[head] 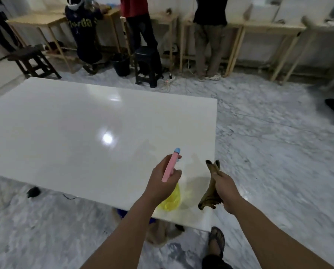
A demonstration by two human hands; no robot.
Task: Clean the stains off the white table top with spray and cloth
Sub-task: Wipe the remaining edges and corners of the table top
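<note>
A glossy white table top (75, 129) fills the middle and left of the head view. My left hand (162, 181) is closed around a spray bottle (171, 166) with a pink head, a blue nozzle and a yellow body, held over the table's near right corner. My right hand (225, 188) grips a crumpled brown cloth (212, 171) just above the table's right edge. No stains show clearly through the glare on the surface.
Grey marble floor (269, 142) surrounds the table. Dark stools (147, 65) and a black bucket (121, 64) stand beyond the far edge. Several people stand at wooden benches (259, 28) along the back wall. My sandalled foot (217, 239) is by the near corner.
</note>
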